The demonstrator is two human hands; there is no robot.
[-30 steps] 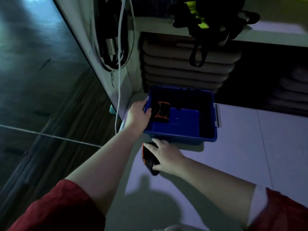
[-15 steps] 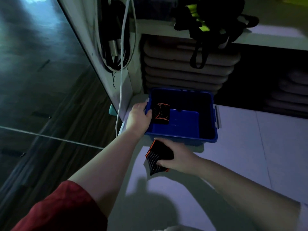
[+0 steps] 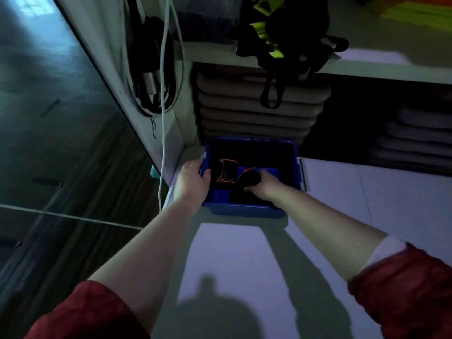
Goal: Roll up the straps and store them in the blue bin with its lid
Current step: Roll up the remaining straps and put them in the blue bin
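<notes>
An open blue bin stands on the pale floor in front of a low shelf. My left hand grips the bin's left rim. Inside, at the left, lies a rolled black strap with orange edging. My right hand is down inside the bin, closed on a second rolled black and orange strap, just right of the first one. No lid can be made out in this dim view.
Stacked beige mats fill the shelf behind the bin. A black and neon harness hangs over the shelf edge above. Black cables and a white cord hang on the panel at the left. Pale floor spreads in front.
My right hand lifted the rolled strap from the floor in front of the bin and carried it over the front rim into the bin. My left hand stayed on the left rim.
</notes>
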